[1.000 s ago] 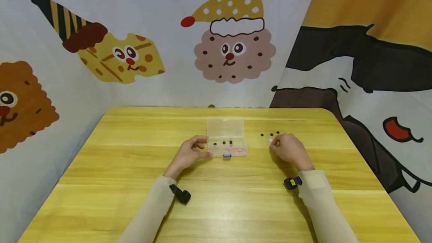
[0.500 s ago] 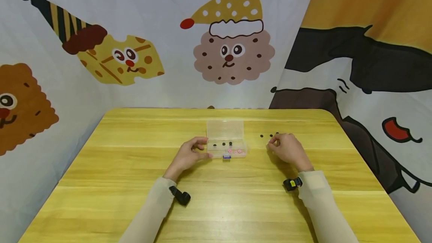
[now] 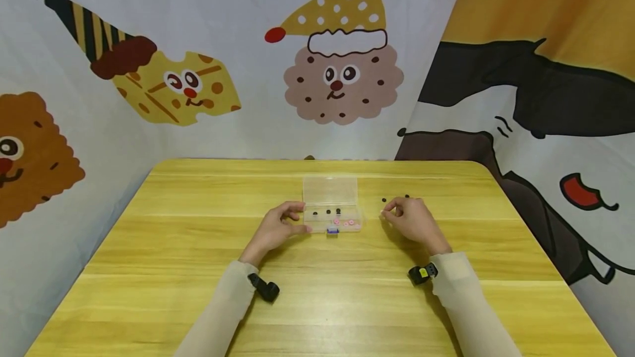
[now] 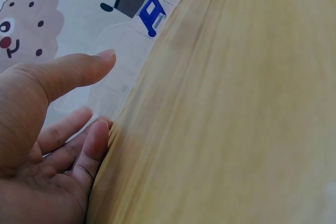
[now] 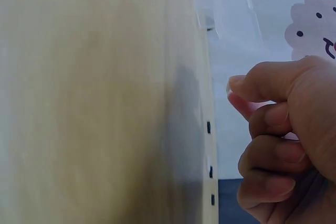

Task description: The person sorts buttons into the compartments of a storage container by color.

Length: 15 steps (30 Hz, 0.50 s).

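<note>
In the head view a clear plastic box (image 3: 329, 216) lies on the table with its lid (image 3: 329, 189) raised at the back. Several black discs (image 3: 328, 211) occupy its rear row, and several pink rings (image 3: 351, 222) its front row. My left hand (image 3: 278, 225) holds the box's left end between thumb and fingers. To the right of the box, my right hand (image 3: 412, 222) pinches a small white button-like piece (image 5: 228, 88) between thumb and index finger, mostly covered by the fingertips. Its other fingers are curled in.
Beyond the right hand lie loose black discs (image 3: 384, 200), more of which show edge-on in the right wrist view, like one black disc (image 5: 208, 127). A blue latch (image 3: 332, 231) hangs at the box's front. A printed cloth (image 3: 198, 136) stands behind the table (image 3: 317, 302).
My right hand has lifted the white piece from the loose group and moved left toward the box. The left hand stays at the box's left end.
</note>
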Tool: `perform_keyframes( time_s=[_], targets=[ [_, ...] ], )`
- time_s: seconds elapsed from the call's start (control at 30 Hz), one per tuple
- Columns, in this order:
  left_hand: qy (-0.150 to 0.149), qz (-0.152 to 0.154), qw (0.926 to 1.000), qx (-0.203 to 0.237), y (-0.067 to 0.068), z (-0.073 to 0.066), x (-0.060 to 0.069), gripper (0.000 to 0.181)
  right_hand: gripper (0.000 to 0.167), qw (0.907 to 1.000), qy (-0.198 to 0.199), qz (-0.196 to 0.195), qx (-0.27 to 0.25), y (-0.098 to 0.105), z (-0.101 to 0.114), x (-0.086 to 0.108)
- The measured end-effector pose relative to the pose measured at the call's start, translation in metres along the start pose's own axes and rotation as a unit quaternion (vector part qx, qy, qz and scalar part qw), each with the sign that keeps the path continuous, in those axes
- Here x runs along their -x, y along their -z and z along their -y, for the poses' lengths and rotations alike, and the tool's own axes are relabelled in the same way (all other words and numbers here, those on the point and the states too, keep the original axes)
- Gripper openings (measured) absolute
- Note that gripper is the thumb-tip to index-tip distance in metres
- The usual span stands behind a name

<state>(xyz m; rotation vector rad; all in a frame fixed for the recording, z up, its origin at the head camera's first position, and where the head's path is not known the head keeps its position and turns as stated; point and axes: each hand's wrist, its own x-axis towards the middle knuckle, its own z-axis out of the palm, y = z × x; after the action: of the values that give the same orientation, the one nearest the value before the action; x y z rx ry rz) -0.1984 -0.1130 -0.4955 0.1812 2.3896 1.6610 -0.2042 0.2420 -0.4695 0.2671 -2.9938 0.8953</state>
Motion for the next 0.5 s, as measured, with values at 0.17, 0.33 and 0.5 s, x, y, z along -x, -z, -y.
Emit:
perform_keyframes(
  time_s=[0.17,0.33,0.5],
  targets=[
    [0.0,-0.003,1.0,-0.004,0.0,-0.001,-0.001,0.06,0.016,0.9997,0.012,0.001,-0.02,-0.006,0.005,0.0],
    [-0.003,0.002,1.0,-0.003,0.0,-0.001,-0.001,0.061,0.015,0.9989,0.008,0.009,-0.045,-0.01,0.013,0.002],
    [-0.004,0.002,1.0,-0.001,0.001,0.001,-0.001,0.062,0.013,0.9971,0.018,0.007,-0.073,-0.014,0.024,0.003]
  ],
)
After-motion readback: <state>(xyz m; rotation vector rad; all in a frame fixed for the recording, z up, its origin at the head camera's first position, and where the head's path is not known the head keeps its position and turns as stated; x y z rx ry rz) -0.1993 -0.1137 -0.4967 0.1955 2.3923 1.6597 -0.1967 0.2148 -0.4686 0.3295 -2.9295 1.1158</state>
